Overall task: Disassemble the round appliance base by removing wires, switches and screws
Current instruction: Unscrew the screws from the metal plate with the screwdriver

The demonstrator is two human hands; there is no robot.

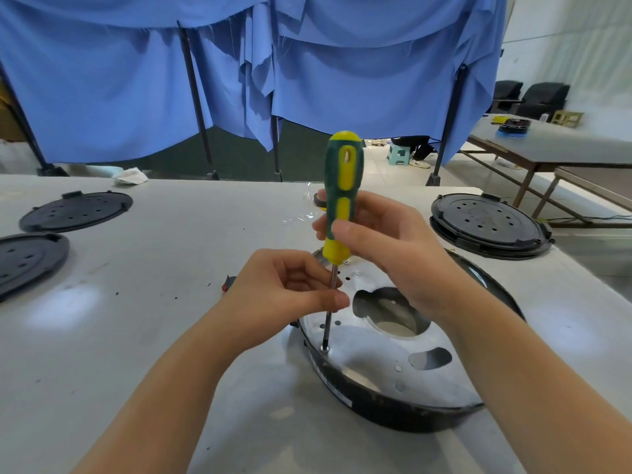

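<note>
The round appliance base [393, 367] lies on the white table, a black ring with a shiny metal plate and a large central hole. A green and yellow screwdriver [342, 186] stands upright, its tip seated on a screw [325, 347] at the plate's left edge. My right hand [386, 248] grips the handle. My left hand [290, 292] pinches the steel shaft between thumb and fingers. A small red and black part [228, 283], perhaps a switch, lies on the table just left of my left hand.
Two black round covers [77, 210] [27, 258] lie at the far left, another black round unit [489, 224] at the right. Clear plastic wrap and a small ring [318, 200] sit behind the screwdriver. A white rag [131, 176] lies at the table's far edge. Blue curtains hang behind.
</note>
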